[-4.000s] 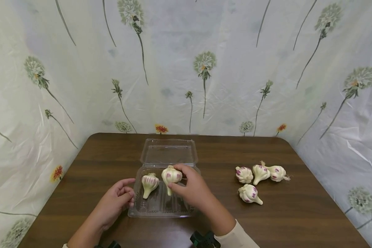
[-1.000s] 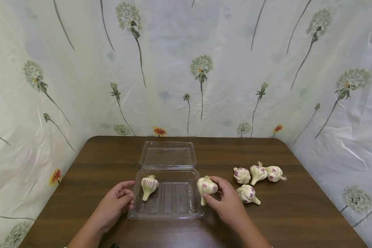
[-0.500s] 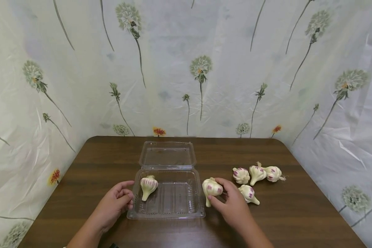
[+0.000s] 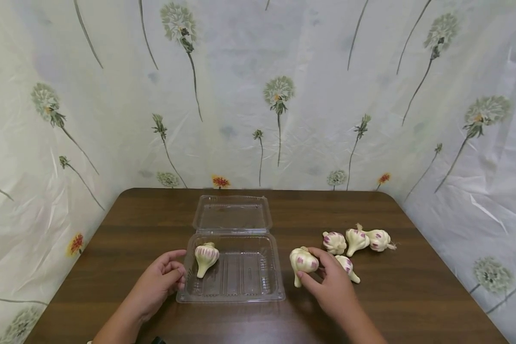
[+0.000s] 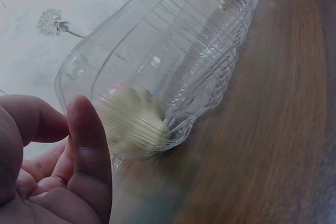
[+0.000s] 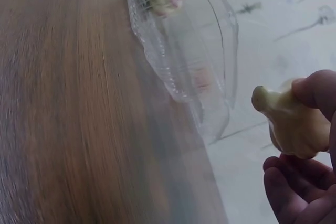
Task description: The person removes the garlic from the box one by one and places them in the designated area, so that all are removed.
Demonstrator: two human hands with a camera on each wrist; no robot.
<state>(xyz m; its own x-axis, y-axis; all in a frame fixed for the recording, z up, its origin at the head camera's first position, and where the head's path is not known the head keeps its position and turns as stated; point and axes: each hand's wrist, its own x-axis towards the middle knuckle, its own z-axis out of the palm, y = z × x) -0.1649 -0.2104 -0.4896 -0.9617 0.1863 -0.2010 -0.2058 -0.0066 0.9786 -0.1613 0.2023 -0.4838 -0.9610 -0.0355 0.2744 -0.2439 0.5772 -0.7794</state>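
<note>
A clear plastic clamshell container (image 4: 246,271) lies on the table with its lid (image 4: 233,213) folded back, away from me. In its left part rests one garlic bulb (image 4: 207,258), neck toward me. My left hand (image 4: 160,283) is at the container's left edge; in the left wrist view its thumb (image 5: 86,135) and index finger meet at the rim. To the right of the container, my right hand (image 4: 334,285) holds another purple-striped garlic bulb (image 4: 303,261) between thumb and fingers, neck pointing down. That bulb (image 6: 298,125) appears in the right wrist view too.
Three garlic bulbs sit grouped at the right: a left one (image 4: 334,242), a middle one (image 4: 356,241) and a right one (image 4: 379,240). Nearer me, a further garlic bulb (image 4: 346,268) is partly hidden by my right hand. A flower-patterned sheet (image 4: 223,95) hangs behind the brown table (image 4: 155,210).
My right hand has carried its garlic bulb from over the container out to the right, past the container's right edge. My left hand and the other bulbs stay put.
</note>
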